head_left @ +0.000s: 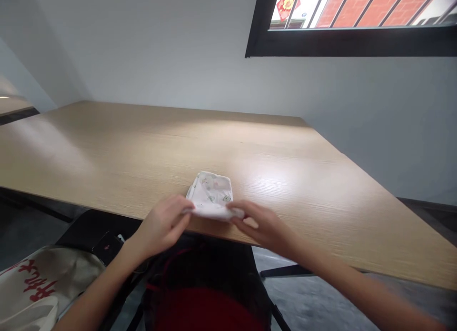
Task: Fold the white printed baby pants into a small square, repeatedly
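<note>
A white cloth (210,190) with small printed figures lies folded near the front edge of the wooden table (150,150). My left hand (166,221) pinches the near left corner of the cloth between thumb and fingers. At the near right corner, my right hand (259,221) grips it the same way. Between the two hands the near edge is slightly blurred and looks rolled or folded over. The far part of the cloth rests on the tabletop.
Below the table at left, a black chair seat (82,228) holds a dark phone (107,247) and a cream bag (67,269) with red writing. A pale wall (160,45) stands behind the table, with a dark-framed barred window (350,41) at upper right.
</note>
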Available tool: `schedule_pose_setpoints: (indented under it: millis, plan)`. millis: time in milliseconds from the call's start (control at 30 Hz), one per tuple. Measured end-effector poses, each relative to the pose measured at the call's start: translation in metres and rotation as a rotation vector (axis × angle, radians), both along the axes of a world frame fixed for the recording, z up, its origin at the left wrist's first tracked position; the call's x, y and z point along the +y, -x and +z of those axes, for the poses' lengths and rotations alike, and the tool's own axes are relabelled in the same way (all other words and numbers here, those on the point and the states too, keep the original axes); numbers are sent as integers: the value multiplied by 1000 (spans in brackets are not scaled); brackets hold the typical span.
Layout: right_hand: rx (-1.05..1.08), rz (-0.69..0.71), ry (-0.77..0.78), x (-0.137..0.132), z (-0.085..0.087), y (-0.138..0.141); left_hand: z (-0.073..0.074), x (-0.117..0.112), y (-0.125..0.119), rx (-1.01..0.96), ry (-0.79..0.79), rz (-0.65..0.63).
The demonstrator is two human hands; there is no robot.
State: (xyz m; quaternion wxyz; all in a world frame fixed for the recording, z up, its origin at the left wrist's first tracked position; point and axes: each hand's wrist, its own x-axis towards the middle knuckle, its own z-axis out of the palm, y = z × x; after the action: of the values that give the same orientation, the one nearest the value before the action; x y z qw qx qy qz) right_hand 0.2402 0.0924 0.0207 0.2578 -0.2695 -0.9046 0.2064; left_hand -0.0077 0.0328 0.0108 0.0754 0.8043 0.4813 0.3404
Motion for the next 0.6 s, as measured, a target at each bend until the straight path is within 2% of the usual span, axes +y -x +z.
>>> schedule_pose_setpoints:
  millis: [67,133,200,267,333,400,467,600]
  plan:
    - [36,-109,187,25,7,8,12,32,2,-26,77,60]
    - [58,-187,341,54,6,17,15,70,1,2,157,93]
    - [-1,-270,364,80,-3,25,6,106,-1,45,206,67]
    - [-126,-335,267,95,-13,29,-10,131,-3,72,239,32]
    - [-200,-367,174,98,-20,30,-27,143,-4,72,260,16]
    - [-157,-385,148,89,-23,29,-36,144,-4,53,264,15]
    - [-80,-394,147,75,-24,28,-37,141,-5,14,249,21]
    - [-28,-343,223,62,-24,29,-27,136,-6,-71,278,10]
